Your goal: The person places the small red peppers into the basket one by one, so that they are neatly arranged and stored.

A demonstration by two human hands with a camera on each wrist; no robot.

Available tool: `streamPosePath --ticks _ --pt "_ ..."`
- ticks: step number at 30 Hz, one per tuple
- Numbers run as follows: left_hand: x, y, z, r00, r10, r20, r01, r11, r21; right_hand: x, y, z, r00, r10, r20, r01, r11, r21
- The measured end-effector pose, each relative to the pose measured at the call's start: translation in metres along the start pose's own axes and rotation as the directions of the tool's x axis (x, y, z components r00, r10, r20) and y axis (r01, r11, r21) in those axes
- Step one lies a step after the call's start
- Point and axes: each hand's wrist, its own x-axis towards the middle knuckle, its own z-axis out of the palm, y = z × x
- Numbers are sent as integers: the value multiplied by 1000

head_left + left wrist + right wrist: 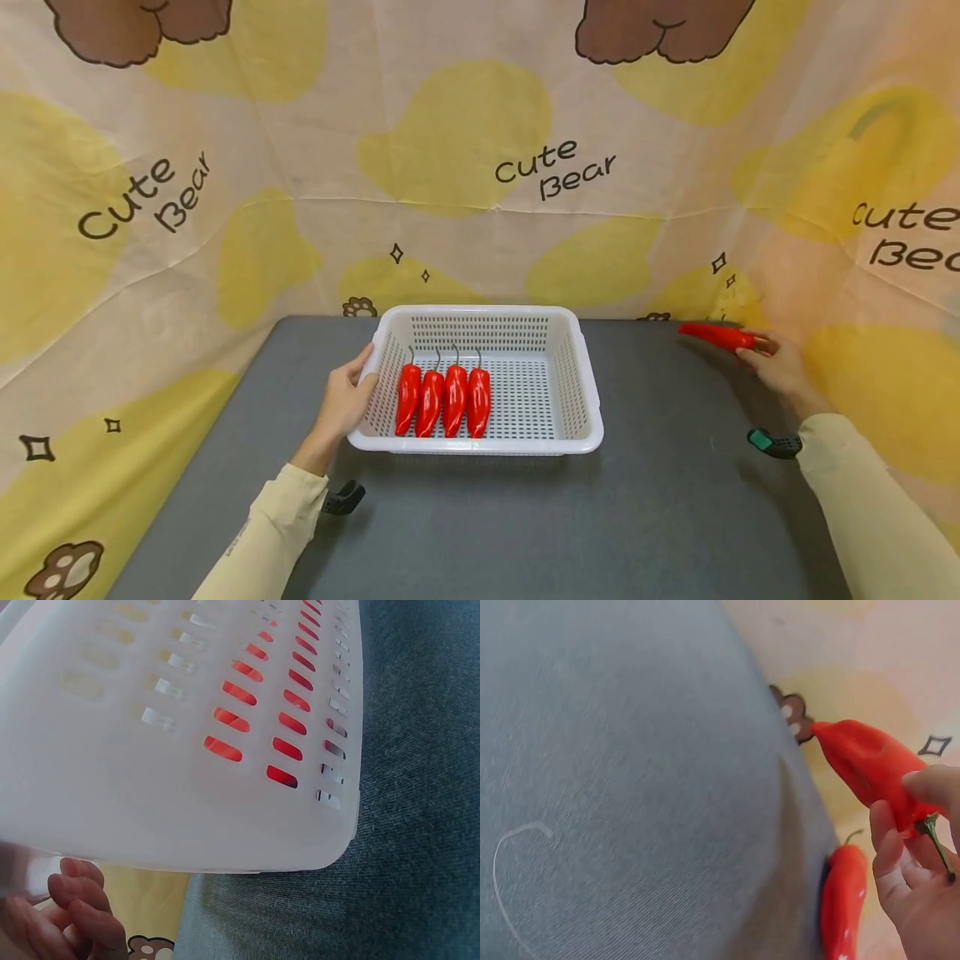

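Observation:
My left hand (347, 400) grips the left rim of a white slotted plastic basket (573, 375), thumb on top and fingers curled under the rim in the left wrist view. Several red chili peppers (454, 400) lie side by side in the basket's left half, stems toward the far wall. At the far right, my right hand (780, 371) pinches another red chili pepper (874, 761) near its stem end, its tip pointing left. Below it in the right wrist view, one more red chili pepper (844, 904) lies by the table's edge, mostly hidden in the head view.
The basket stands on a dark grey table (480, 525), near its far edge. A cloth printed with bears and lettering (450, 142) hangs behind the table and along both sides. A thin pale thread (499, 870) lies on the table at the right.

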Motion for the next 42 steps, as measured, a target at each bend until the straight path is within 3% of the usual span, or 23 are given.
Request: streamPosePath --ticks 2,7,12,14,19,23,28,31,37,40,42 --pt "0 0 0 1000 2 -3 -2 1000 2 0 -6 0 1000 18 -4 -18 1000 14" --pt "0 0 1 1000 -6 10 6 1000 -5 0 -23 0 999 42 -30 -44 996 -79" --pt "1 -2 1 1000 -9 7 9 1000 -9 0 -37 2 997 49 -54 -44 994 95" --pt "1 -2 0 1000 -14 2 14 1000 -10 1 -41 3 996 62 -71 -53 992 118" --pt "0 -2 1 1000 -20 3 20 1000 -15 1 -48 7 987 109 -120 -116 992 -57" --pt "-1 -2 1 1000 -24 7 24 1000 -18 1 -50 9 985 103 -139 -114 990 -79" --pt "0 -3 1 1000 -17 -8 17 1000 -7 0 -50 12 983 45 -176 -46 999 -1" --pt "0 -4 2 1000 -19 -6 19 1000 -7 -1 -51 15 986 27 -165 -10 994 106" --pt "-1 -3 0 1000 -12 -7 12 1000 -8 -1 -48 23 995 -13 -97 44 943 329" --pt "0 -3 1 1000 -7 -9 7 1000 -5 -2 -47 28 995 -21 -97 51 946 321" --pt "1 -3 1 1000 -8 -8 8 1000 -6 -3 -47 32 991 -24 -134 55 971 234"
